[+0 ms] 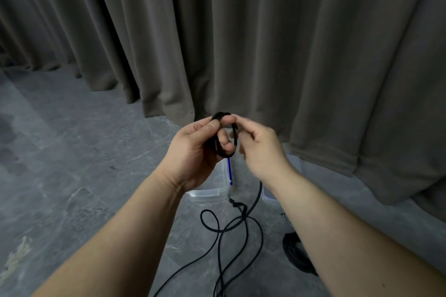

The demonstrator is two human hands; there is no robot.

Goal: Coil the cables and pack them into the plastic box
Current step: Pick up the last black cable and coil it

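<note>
My left hand (196,152) grips a small coil of black cable (218,144), thumb pressed on its top. My right hand (259,149) pinches a loop of the same cable beside the coil. The rest of the black cable (243,220) hangs down from my hands and trails in loose loops on the floor. Below my hands stands the clear plastic box (207,193) with a blue clip, partly hidden by my left wrist.
A second coiled black cable (296,255) lies on the grey stone floor by my right forearm. What looks like a clear lid (268,194) sits right of the box. A brown curtain (241,43) hangs close behind.
</note>
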